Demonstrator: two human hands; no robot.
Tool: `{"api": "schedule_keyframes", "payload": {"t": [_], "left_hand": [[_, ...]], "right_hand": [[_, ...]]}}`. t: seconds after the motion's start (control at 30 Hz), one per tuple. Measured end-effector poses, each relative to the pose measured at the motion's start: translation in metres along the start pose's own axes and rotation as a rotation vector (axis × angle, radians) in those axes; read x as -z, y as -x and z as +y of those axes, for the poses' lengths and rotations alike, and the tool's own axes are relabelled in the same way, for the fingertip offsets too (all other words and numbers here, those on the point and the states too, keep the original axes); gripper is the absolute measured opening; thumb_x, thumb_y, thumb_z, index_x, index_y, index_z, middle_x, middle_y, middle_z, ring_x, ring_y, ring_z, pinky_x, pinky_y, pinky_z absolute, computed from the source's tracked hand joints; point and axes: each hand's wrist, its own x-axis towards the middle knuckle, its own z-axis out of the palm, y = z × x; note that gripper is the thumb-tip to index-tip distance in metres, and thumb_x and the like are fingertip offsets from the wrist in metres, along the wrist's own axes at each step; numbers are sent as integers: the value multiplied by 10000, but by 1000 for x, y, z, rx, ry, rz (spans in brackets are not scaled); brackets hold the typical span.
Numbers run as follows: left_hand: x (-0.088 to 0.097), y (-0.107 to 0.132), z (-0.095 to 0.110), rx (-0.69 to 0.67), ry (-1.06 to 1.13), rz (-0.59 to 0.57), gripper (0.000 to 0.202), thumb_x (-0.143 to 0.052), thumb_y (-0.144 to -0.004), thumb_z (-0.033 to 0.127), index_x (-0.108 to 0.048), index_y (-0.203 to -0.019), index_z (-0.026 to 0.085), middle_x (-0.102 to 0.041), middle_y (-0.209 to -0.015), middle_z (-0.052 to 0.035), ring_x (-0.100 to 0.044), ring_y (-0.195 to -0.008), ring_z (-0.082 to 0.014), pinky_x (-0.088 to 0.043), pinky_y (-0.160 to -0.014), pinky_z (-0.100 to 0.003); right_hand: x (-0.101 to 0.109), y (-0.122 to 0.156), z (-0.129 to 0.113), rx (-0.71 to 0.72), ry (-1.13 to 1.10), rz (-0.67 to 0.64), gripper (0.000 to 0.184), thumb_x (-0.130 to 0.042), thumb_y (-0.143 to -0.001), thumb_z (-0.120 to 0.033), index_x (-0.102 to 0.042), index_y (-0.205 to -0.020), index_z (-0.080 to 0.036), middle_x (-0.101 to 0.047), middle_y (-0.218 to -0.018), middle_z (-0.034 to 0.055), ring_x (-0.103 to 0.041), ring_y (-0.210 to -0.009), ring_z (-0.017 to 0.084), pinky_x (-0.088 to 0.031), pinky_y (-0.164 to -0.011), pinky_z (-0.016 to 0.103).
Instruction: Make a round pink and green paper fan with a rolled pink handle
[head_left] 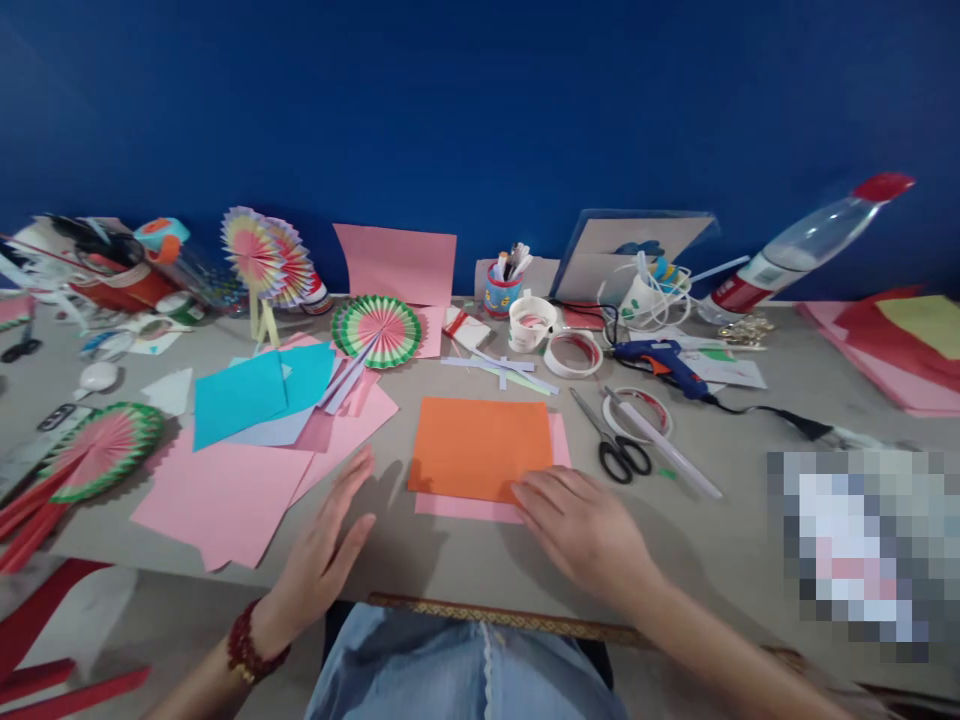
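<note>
An orange sheet of paper (480, 448) lies over a pink sheet of paper (466, 507), whose edges show below and at the right. My right hand (589, 525) is at the orange sheet's lower right corner, fingers bent together over it and the thumb hidden. My left hand (326, 560) is open and holds nothing, fingers stretched out, between the orange sheet and a spread of pink papers (225, 490). Black-handled scissors (619, 455) rest right of the orange sheet. Turquoise paper (240, 400) lies on the pile at the left.
A folded-paper fan (379, 332) stands at the back and another fan (105, 450) lies far left. Tape rolls (574, 353), a blue glue gun (667, 365) with its cord, a pen cup (504, 290) and a tilted plastic bottle (806, 250) occupy the back right. A blue wall (480, 120) rises behind.
</note>
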Motion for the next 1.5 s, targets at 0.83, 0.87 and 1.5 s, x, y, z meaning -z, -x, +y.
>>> {"api": "schedule_keyframes", "payload": {"t": [0.83, 0.87, 1.5], "left_hand": [[-59, -36, 74, 204, 779, -163, 409, -536, -937, 523, -683, -1099, 178, -739, -1058, -90, -690, -904, -216, -586, -787, -328], [-61, -39, 73, 190, 664, -71, 382, -523, -951, 502, -703, -960, 166, -744, -907, -69, -679, -808, -194, -570, -739, -294], [-37, -122, 83, -627, -852, -124, 322, -496, -888, 69, -641, -1173, 101, -638, -1257, -156, -606, -1071, -289, -500, -803, -406]], "right_hand": [[6, -39, -34, -154, -659, 13, 151, -573, -963, -256, -615, -828, -202, -663, -802, 24, -605, -764, 167, -450, -682, 267], [5, -38, -38, -125, -642, 39, 142, -554, -970, -253, -626, -858, -202, -679, -833, 37, -614, -787, 175, -467, -707, 280], [5, -36, -13, 47, 133, 328, 258, -501, -982, -127, -672, -1167, -178, -730, -1067, 73, -591, -1016, 205, -430, -1003, 403]]}}
